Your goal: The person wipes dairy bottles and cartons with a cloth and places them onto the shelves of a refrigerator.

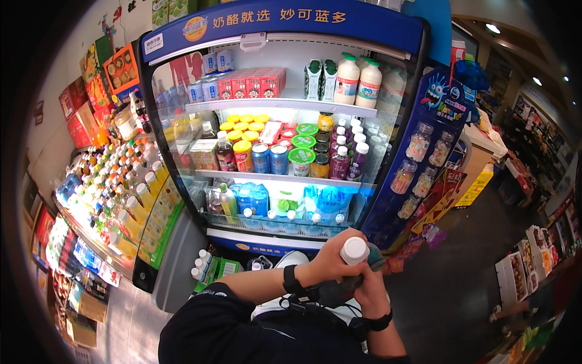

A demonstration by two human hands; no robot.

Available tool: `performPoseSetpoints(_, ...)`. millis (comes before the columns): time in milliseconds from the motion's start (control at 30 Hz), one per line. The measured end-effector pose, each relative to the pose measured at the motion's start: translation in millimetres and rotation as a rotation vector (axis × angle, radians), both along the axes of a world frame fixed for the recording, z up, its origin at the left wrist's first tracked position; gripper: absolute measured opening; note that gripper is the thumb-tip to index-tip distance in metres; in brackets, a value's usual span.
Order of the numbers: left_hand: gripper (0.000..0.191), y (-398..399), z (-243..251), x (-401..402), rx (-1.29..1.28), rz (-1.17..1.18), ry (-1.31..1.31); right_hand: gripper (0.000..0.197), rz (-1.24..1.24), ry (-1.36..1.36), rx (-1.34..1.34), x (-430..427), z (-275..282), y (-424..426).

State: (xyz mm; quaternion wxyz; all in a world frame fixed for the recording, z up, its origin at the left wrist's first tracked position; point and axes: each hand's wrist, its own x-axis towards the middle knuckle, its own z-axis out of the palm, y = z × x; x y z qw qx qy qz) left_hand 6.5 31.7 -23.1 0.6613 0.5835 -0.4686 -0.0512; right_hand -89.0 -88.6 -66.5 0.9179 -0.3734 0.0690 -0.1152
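Observation:
My left hand (pixel 325 255) grips a bottle around its upper part, and the bottle's white cap (pixel 355 250) faces up towards me. Most of the bottle's body is hidden under the cap and fingers. Close against it, my right hand (pixel 369 293) is closed around what looks like a grey-green cloth (pixel 376 257), bunched at the bottle's side. The fingertips of that hand are hidden. Both hands are in front of my lap, just short of a lit display fridge (pixel 284 245) with drinks, jars and cartons on its shelves (pixel 277 175).
Crowded juice bottles (pixel 132 214) fill a stand on the left, beside a grey bin (pixel 175 259). A green carton of white-capped bottles (pixel 223 268) sits low by the fridge. Candy jars (pixel 418 142) hang on the fridge's right side. Dark floor (pixel 436 291) extends right towards crates (pixel 511 277).

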Motion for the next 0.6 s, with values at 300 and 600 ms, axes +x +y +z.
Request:
performPoseSetpoints(300, 0.063, -7.1, -35.4, 14.6, -0.095, -0.010, 0.050, 0.032, -0.136, 0.216, -0.322, 2.7, -0.4, -5.1)
performPoseSetpoints(600, 0.058, -8.4, -27.2, 16.5, 0.015, 0.184, 0.035, 0.043, -0.440, -0.002, -0.379, 13.5, -5.0, -0.2)
